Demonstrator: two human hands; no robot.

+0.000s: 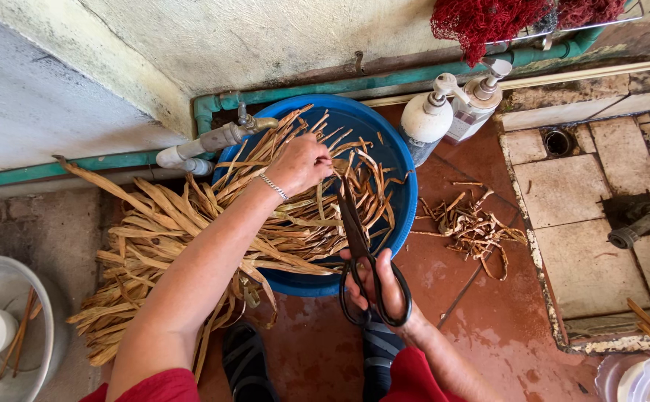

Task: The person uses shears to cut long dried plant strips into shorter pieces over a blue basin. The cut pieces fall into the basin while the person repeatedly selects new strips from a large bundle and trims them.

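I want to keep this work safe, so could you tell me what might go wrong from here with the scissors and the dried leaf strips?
The black scissors in the right hand point toward the left hand, which reaches into the dried leaf strips; a snip could nick the fingers. The bundle overhangs the rim of the blue basin and might slide onto the floor. Cut scraps lie on the red floor, a possible slip hazard.

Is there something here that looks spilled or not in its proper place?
Yes. A small heap of dry leaf scraps lies loose on the red floor, right of the blue basin. Long dried leaves also hang over the basin's left rim.
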